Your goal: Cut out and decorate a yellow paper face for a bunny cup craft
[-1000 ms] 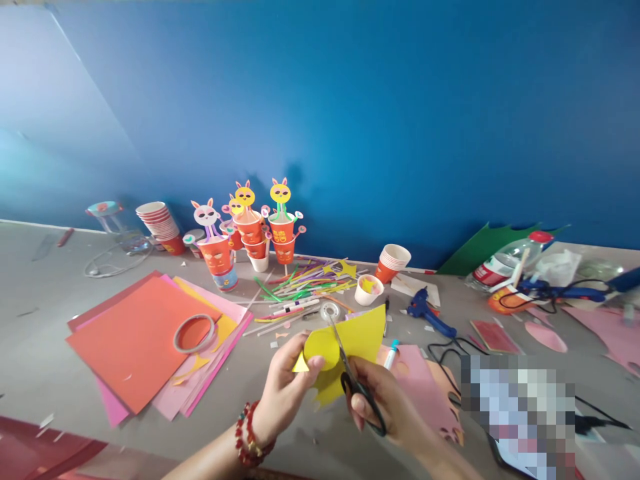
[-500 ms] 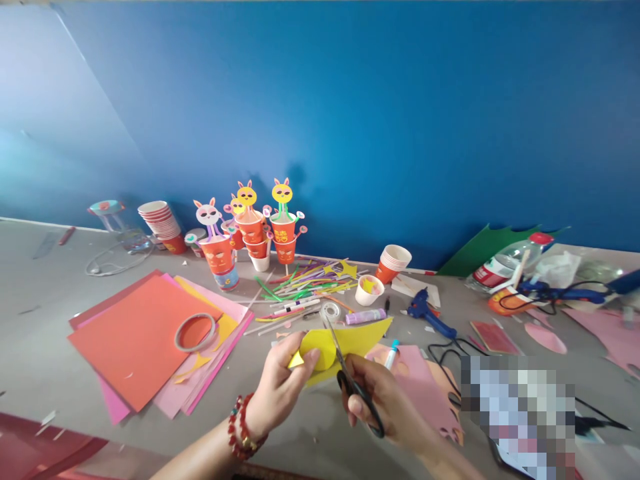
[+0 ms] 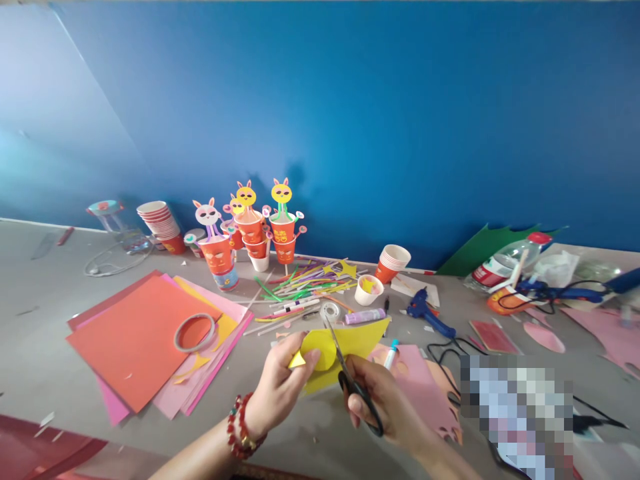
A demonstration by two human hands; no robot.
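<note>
Between thumb and fingers, my left hand (image 3: 287,372) pinches a sheet of yellow paper (image 3: 361,340). A rounded, partly cut yellow piece (image 3: 320,350) curves up under my thumb. My right hand (image 3: 375,393) grips black-handled scissors (image 3: 336,347), whose blades point up and away along the rounded edge of the paper. Red bead bracelets (image 3: 243,427) circle my left wrist. Just beyond the paper lie a roll of clear tape (image 3: 330,311) and a purple glue stick (image 3: 365,316). A blue-capped marker (image 3: 391,355) rests to the right on pink paper (image 3: 413,383).
Coloured sheets (image 3: 145,333) with a tape ring (image 3: 195,332) lie left. Decorated paper cups (image 3: 219,257) stand at the back near pipe cleaners (image 3: 310,283). A blue glue gun (image 3: 430,313), its black cord and a plastic bottle (image 3: 510,263) are on the right.
The free right part of the yellow sheet has shifted slightly. Both hands keep nearly the same place and hold, with the scissors still at the paper.
</note>
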